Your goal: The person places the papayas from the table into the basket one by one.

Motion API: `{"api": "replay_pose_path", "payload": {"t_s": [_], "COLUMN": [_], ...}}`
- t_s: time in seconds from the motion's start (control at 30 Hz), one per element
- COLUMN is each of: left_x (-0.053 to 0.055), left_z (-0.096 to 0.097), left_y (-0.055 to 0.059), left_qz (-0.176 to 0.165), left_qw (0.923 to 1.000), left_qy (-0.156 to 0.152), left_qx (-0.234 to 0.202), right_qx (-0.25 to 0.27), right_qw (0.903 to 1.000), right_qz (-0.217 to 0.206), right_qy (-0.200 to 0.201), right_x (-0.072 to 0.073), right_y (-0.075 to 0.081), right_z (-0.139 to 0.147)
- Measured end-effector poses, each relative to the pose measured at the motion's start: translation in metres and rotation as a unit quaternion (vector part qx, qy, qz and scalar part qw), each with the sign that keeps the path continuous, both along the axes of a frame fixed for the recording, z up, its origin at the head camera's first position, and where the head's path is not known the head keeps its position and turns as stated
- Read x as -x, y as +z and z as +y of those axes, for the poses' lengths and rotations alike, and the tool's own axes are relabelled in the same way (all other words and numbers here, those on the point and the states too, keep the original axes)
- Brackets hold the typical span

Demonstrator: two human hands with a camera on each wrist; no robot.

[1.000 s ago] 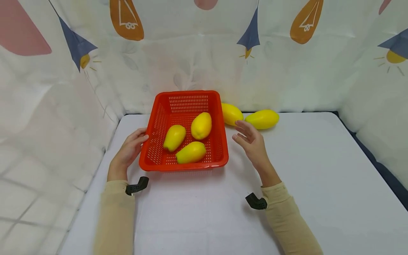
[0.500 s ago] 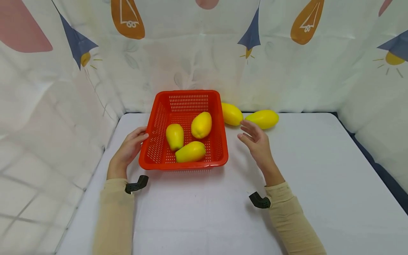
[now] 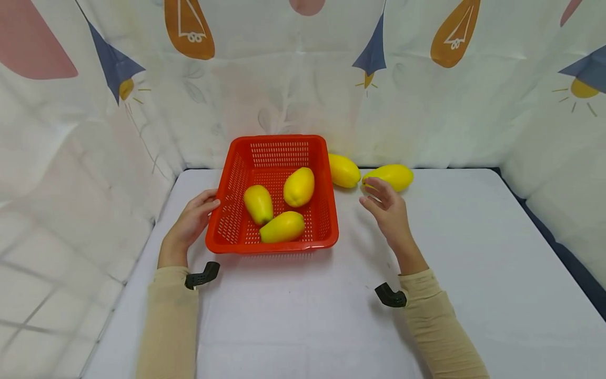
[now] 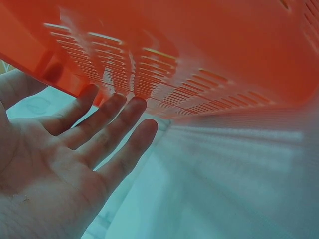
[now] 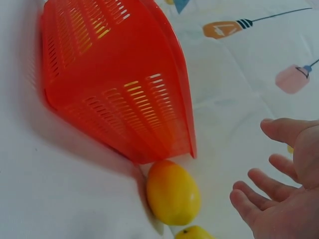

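Note:
A red slotted plastic basket (image 3: 272,246) stands on the white table in the head view, with yellow oblong fruits, mango- or papaya-like, inside: one at left (image 3: 258,204), one at right (image 3: 299,187), one in front (image 3: 282,227). My left hand (image 3: 190,226) holds its left side. In the left wrist view the fingers (image 4: 107,137) lie under the rim against the slotted wall, the thumb partly hidden behind the rim. My right hand (image 3: 390,216) holds nothing, fingers loosely bent and spread. It overlaps a yellow fruit (image 3: 395,176) beyond it; whether they touch cannot be told.
Another yellow fruit (image 5: 173,193) rests against the basket's right side, partly hidden behind it in the head view. A patterned white cloth (image 3: 307,95) hangs along the back and sides. White tabletop (image 3: 473,273) extends to the right and front.
My right hand has drifted a little to the right, away from the basket. The left fruit in the basket has rolled and turned. The left hand and basket have hardly moved.

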State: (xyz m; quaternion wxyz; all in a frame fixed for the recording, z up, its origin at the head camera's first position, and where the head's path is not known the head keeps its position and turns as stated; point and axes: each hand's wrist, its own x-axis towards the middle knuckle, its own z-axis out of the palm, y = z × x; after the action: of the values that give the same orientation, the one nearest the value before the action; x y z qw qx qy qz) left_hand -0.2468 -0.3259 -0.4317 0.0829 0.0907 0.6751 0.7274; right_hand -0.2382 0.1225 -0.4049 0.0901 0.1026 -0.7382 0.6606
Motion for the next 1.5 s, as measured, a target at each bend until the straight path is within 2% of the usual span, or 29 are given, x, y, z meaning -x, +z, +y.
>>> {"api": "replay_pose_path", "payload": {"t_s": [0.3,0.8,1.1,1.33,1.5], "left_x": [-0.001,0.000,0.000,0.000,0.000], "left_z": [-0.001,-0.002,-0.002,-0.002,-0.002], "left_y": [0.001,-0.001,-0.001,-0.001,0.000], "left_qz": [-0.006,-0.002,0.000,-0.002,0.001], "left_qw": [0.9999,0.9999,1.0000,1.0000,1.0000], "left_qy": [0.005,0.005,0.004,0.003,0.000], "left_qx": [0.013,0.009,0.009,0.009,0.008], "right_qx": [-0.015,-0.017,-0.035,-0.033,-0.048], "right_qw": [0.9998,0.9996,0.9989,0.9985,0.9978], "right_qz": [-0.008,-0.019,-0.030,-0.043,-0.044], "right_qy": [-0.010,-0.011,-0.009,-0.011,-0.017], "right_x": [0.004,0.011,0.008,0.027,0.033], "right_y": [-0.002,-0.006,0.012,-0.004,-0.007], "right_z": [0.006,0.010,0.002,0.005,0.004]}}
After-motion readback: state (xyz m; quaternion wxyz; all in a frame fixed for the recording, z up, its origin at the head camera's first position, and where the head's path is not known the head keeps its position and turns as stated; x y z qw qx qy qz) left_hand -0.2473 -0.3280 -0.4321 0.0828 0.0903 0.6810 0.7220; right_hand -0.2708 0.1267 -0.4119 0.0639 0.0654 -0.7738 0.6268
